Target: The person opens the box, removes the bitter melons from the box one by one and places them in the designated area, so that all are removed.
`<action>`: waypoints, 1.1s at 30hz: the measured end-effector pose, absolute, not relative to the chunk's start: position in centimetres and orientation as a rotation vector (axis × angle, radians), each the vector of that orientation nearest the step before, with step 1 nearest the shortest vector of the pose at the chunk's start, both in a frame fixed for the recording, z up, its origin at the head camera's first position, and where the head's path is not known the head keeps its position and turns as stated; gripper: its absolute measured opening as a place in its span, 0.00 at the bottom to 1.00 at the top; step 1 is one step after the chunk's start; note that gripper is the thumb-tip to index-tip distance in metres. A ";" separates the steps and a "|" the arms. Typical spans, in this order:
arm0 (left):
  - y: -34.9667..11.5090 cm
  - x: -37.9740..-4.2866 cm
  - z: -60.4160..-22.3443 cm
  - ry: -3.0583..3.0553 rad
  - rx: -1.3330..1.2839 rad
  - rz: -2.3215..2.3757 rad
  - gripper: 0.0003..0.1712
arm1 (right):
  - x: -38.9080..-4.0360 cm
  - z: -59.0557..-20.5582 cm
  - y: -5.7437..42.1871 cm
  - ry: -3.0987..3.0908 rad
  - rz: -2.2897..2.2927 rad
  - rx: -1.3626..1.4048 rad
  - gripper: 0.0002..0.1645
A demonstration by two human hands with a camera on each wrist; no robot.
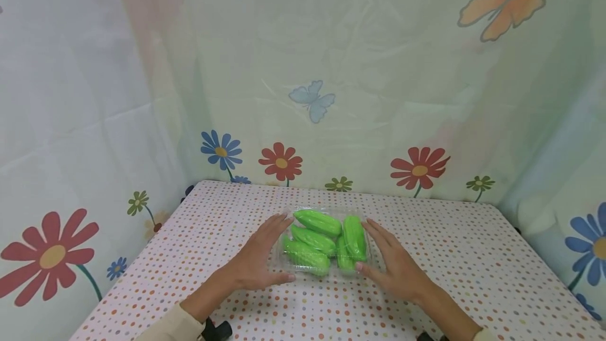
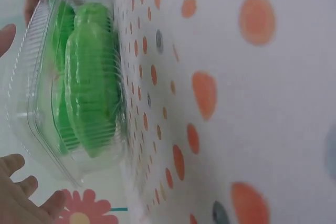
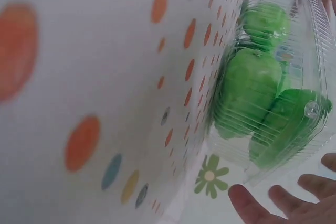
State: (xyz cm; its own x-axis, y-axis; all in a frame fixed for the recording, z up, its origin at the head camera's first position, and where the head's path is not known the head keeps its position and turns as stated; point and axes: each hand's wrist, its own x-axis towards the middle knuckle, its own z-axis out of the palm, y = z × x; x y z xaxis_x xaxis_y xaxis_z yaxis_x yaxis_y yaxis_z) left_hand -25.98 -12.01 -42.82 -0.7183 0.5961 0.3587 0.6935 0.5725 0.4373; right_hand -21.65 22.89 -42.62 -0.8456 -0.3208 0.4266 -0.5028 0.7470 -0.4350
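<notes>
A clear plastic box (image 1: 283, 266) with a lid stands on the table, holding several bright green, elongated, ridged pieces (image 1: 313, 241) shaped like cucumbers. To its left is my left hand (image 1: 260, 254), fingers spread and thumb toward the near edge. Opposite, my right hand (image 1: 396, 268) flanks the other end, its fingers likewise extended. In the left wrist view a gap shows between the left fingers (image 2: 37, 198) and the box's ribbed wall (image 2: 26, 82). The right fingertips (image 3: 286, 198) come close to the box in the right wrist view; whether any touches is unclear.
A dotted cloth (image 1: 227, 199) covers the table. Behind it and at both sides hang curtains (image 1: 379, 57) printed with flowers and butterflies. A dark object (image 1: 218, 329) sits by the left wrist, partly cut off by the frame.
</notes>
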 end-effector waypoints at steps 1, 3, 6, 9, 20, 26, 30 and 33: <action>-12.1 -26.1 -42.9 -2.648 -1.068 -0.907 0.65 | -21.8 -42.6 22.9 -2.634 0.865 0.618 0.50; -12.2 -26.4 -43.2 -2.681 -1.012 -1.019 0.67 | -22.1 -42.6 22.9 -2.652 1.030 0.562 0.48; -12.4 -26.8 -43.4 -2.711 -0.917 -1.197 0.67 | -22.4 -42.3 22.8 -2.661 1.248 0.476 0.46; -12.7 -27.2 -43.7 -2.672 -0.881 -1.453 0.67 | -22.6 -42.1 22.8 -2.686 1.384 0.405 0.47; -12.8 -28.3 -44.0 -2.545 -0.739 -2.107 0.63 | -22.7 -42.2 22.4 -2.704 1.799 0.097 0.53; -12.4 -28.1 -44.1 -2.394 -0.624 -2.387 0.60 | -22.8 -42.7 22.2 -2.624 1.949 0.009 0.51; -12.3 -28.1 -44.4 -2.291 -0.613 -2.556 0.58 | -22.8 -42.7 22.1 -2.600 1.984 0.013 0.50; -12.3 -28.1 -44.3 -2.315 -0.596 -2.526 0.54 | -22.8 -42.7 22.0 -2.573 2.007 0.014 0.49</action>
State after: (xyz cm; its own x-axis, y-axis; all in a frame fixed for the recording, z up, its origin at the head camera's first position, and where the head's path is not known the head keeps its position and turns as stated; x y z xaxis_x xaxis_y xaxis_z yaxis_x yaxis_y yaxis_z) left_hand -28.08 -12.31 -44.35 -0.8869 0.4614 0.0227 -0.0175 -0.0825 0.9964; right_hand -22.76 22.04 -42.69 -0.9926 -0.0813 -0.0905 0.0680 0.2460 -0.9669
